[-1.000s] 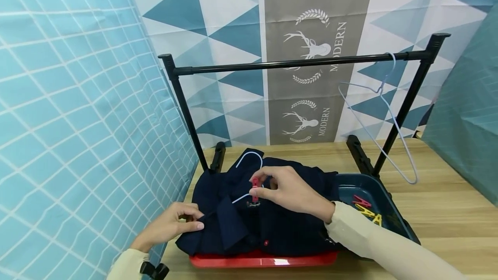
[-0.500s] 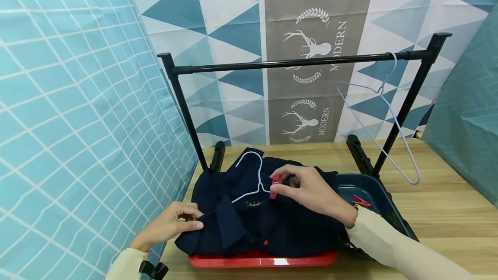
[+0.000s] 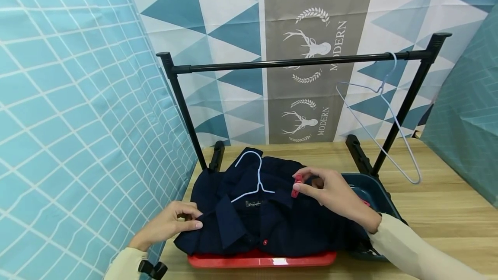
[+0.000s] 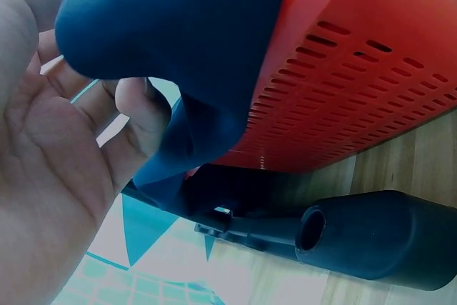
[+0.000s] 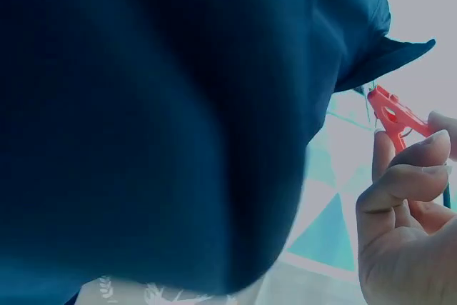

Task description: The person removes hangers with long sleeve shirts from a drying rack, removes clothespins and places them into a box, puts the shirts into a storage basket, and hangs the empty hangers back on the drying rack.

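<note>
A dark navy shirt (image 3: 295, 224) lies spread over a red basket (image 3: 260, 262), with a pale wire hanger (image 3: 260, 176) inside its collar. My left hand (image 3: 167, 223) pinches the shirt's left edge between thumb and fingers. In the left wrist view, the folded cloth (image 4: 178, 19) partly covers these fingers. Over the shirt's right shoulder, my right hand (image 3: 330, 191) pinches a red clothespin (image 3: 296, 186) between thumb and index finger. The right wrist view shows the clothespin's closed tip (image 5: 378, 96) right by a pointed flap of the shirt.
A black rack's bar (image 3: 272, 65) spans above the shirt, and another wire hanger (image 3: 382, 90) hangs from its right end. A dark teal tray (image 3: 359, 177) stands at the right, partly covered by the shirt and my right forearm. A tiled curtain (image 3: 78, 98) borders the left.
My right hand has moved right with the red clothespin, from the hanger's neck to beyond the end of its right arm, uncovering the hanger. The left hand stays on the shirt's edge.
</note>
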